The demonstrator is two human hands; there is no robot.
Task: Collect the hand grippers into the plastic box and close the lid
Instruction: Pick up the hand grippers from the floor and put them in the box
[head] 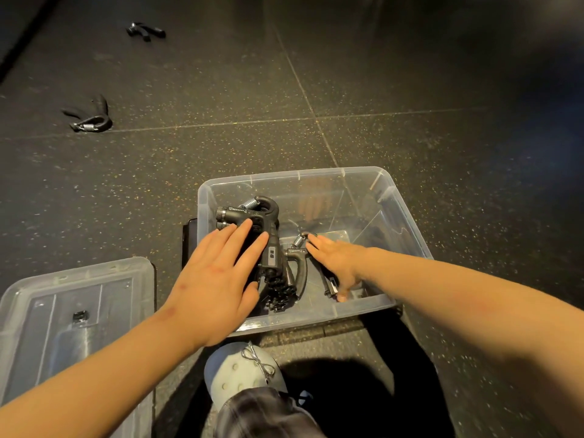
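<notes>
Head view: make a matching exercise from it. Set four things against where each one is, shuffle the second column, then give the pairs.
Things
1. lid
2. left hand
3. right hand
4. farthest hand gripper

Places
A. flat on the pile of hand grippers in the plastic box
B. on the floor, top left, far from the box
C. on the floor, left of the box
D. inside the box's right part, touching a single hand gripper

Pairs: 1-C, 2-A, 3-D, 4-B

Free room far right in the plastic box (297,176); hand grippers (268,238) heaped left.
</notes>
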